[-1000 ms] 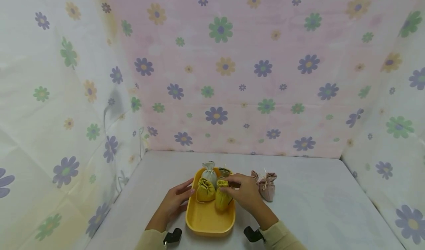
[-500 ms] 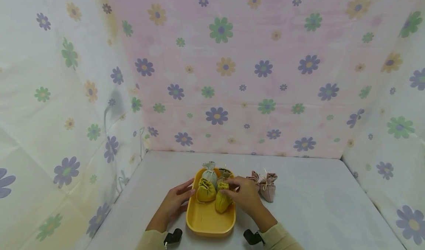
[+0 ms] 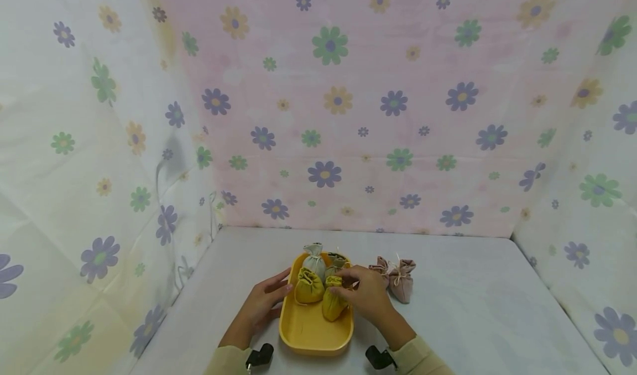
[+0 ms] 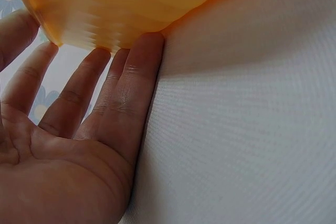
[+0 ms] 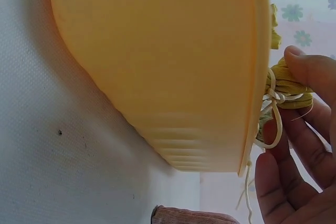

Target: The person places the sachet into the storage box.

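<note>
A yellow plastic tray [image 3: 311, 337] holds several small drawstring pouches. My right hand [image 3: 370, 295] pinches the gathered top of a yellow pouch [image 3: 332, 307] at the tray's right side. In the right wrist view, thumb and fingers close around the yellow cloth [image 5: 287, 86] above its cream tie string [image 5: 277, 98]. Fingertips of my left hand [image 3: 259, 306] touch the tray's left side; in the left wrist view these fingers [image 4: 126, 93] lie fairly straight against its wall [image 4: 136, 9]. Another yellow pouch [image 3: 308, 287], a white pouch [image 3: 314, 264] and an olive pouch [image 3: 336, 261] stand behind.
Two dusty pink pouches [image 3: 401, 282] sit together on the white tabletop [image 3: 473, 297], right of the tray. Flowered cloth walls [image 3: 323, 137] enclose the table at the back and sides. Each wrist wears a small black camera [image 3: 379, 357].
My right hand has shifted slightly toward me with the yellow pouch's top, uncovering more of the olive pouch behind it. The left hand and the tray stay nearly still.
</note>
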Motion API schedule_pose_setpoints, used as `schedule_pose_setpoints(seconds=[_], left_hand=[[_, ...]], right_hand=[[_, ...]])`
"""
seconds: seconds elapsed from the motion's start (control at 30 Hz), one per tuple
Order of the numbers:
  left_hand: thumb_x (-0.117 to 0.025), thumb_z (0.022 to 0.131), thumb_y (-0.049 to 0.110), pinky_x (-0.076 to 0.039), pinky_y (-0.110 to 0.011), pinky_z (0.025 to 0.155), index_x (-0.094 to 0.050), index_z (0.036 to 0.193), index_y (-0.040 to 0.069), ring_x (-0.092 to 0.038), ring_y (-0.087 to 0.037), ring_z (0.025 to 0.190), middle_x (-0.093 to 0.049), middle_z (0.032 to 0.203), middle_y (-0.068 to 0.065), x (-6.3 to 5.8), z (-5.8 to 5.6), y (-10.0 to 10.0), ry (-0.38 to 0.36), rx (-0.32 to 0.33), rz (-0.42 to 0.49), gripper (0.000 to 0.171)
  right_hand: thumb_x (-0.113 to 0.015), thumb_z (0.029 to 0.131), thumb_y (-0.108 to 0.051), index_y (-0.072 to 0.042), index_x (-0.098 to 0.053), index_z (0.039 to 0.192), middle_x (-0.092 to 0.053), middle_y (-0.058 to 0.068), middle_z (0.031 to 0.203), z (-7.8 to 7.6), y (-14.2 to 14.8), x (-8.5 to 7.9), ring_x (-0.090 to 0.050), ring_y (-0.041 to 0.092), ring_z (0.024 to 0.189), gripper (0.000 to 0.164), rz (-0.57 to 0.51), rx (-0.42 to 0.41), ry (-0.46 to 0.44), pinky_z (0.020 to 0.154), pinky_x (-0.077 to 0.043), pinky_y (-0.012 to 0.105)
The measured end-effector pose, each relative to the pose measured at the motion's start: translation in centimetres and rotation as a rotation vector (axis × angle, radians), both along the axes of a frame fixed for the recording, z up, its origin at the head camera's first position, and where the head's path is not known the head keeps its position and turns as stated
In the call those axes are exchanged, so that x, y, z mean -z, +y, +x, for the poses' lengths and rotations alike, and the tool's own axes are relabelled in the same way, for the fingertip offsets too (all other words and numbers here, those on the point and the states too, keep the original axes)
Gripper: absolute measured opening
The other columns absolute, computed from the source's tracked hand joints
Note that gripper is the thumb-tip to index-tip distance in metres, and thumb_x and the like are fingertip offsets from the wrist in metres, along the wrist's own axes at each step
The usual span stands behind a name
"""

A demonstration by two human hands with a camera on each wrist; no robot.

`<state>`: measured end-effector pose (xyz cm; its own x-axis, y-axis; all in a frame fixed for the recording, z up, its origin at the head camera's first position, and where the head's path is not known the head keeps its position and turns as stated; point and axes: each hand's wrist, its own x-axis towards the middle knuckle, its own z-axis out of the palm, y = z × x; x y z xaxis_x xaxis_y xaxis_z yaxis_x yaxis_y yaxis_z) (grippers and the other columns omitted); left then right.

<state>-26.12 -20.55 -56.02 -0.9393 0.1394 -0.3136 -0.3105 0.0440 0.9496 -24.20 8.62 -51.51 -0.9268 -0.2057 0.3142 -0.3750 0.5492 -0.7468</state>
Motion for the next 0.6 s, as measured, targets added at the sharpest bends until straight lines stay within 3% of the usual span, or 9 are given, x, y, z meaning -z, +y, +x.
schedule_pose_setpoints(seconds=[0.17,0.4,0.6], left_hand=[[-0.081,0.085,0.049,-0.062,-0.044,0.092,-0.052,0.154,0.031,-0.063,-0.03,0.129,-0.044,0.16,-0.02,-0.1,0.0,0.1,0.0,0.0,-0.003,0.077],[-0.081,0.085,0.049,-0.062,-0.044,0.093,-0.051,0.154,0.03,-0.063,-0.03,0.13,-0.045,0.16,-0.019,-0.1,0.0,0.0,0.004,0.01,-0.001,0.078],[-0.081,0.085,0.05,-0.062,-0.044,0.093,-0.051,0.154,0.03,-0.062,-0.031,0.131,-0.044,0.161,-0.02,-0.1,0.0,0.0,0.007,0.008,-0.005,0.078]], right_hand=[[-0.086,0.084,-0.04,-0.017,-0.079,0.114,-0.074,-0.01,0.101,0.1,0.2,-0.3,-0.07,0.011,0.087,0.038,-0.011,-0.018,0.001,0.069,-0.057,0.02],[-0.087,0.083,-0.042,-0.02,-0.078,0.115,-0.074,-0.008,0.105,0.6,0.6,-0.7,-0.072,0.016,0.089,0.04,-0.052,-0.016,-0.024,0.065,-0.058,0.021],[-0.087,0.082,-0.043,-0.02,-0.078,0.115,-0.076,-0.007,0.108,0.7,1.3,-0.8,-0.071,0.012,0.085,0.041,-0.052,0.036,0.013,0.064,-0.058,0.021]])
